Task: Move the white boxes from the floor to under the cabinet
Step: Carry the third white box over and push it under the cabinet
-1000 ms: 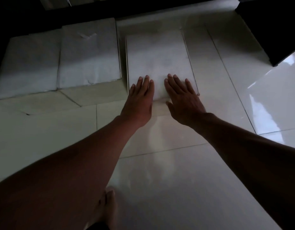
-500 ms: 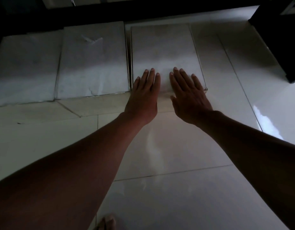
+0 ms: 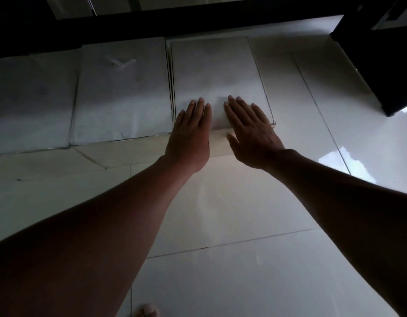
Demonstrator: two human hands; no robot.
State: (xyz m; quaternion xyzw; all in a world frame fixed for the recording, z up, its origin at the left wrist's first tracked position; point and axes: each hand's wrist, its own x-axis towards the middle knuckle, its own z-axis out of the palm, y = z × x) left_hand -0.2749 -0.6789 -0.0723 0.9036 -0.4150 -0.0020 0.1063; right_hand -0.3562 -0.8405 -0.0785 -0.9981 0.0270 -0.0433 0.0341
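Three boxes: white boxes (image 3: 120, 97) side by side on floor (image 3: 220, 271), far ends at cabinet (image 3: 198, 21) edge
Look: flat, plain, creased wrap; no readable print
Left hand (image 3: 190, 131): flat, fingers extended, on rightmost box (image 3: 216, 72)
Right hand (image 3: 250, 131): same, gripping nothing

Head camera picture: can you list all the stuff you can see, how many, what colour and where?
white boxes: three, white, side by side on the floor under the dark cabinet edge; left one, middle one, right one
cabinet: one, black, across the top
dark furniture: one, black, top right corner
floor tiles: many, glossy white, everywhere below the boxes
foot: toes only, at the bottom edge
left hand: one, flat and open on the near end of the right box
right hand: one, flat and open on the same box, beside the left hand
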